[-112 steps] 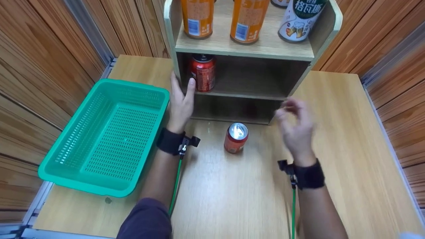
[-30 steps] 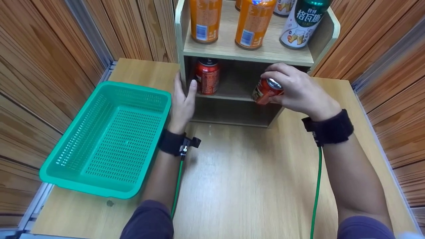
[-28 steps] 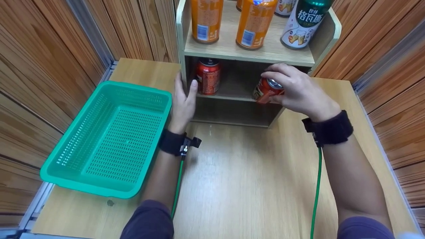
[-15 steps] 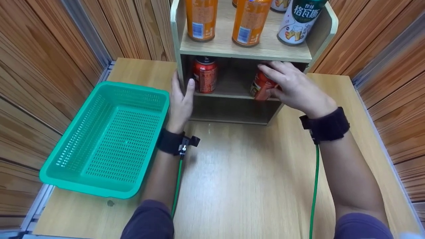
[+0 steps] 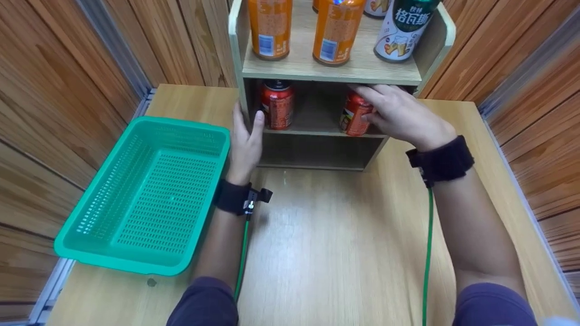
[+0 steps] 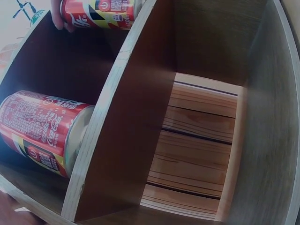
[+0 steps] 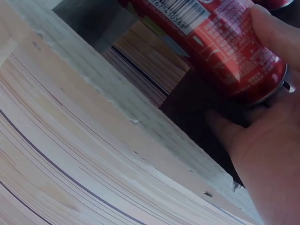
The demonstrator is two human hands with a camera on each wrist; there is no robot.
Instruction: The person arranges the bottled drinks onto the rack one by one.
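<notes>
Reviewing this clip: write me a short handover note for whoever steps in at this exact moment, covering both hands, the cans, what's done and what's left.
Right hand: grips a red soda can upright at the right of the wooden rack's middle shelf; whether the can already rests on the shelf cannot be told.
Left hand: flat against the rack's left side wall, thumb at the front edge, holding nothing.
Second red can: stands at the left of the same shelf.
Top shelf: two orange cans and a white-and-green can.
Green basket: on the table, left.
Done: one red can shelved.
Left: set down and release the held can.
</notes>
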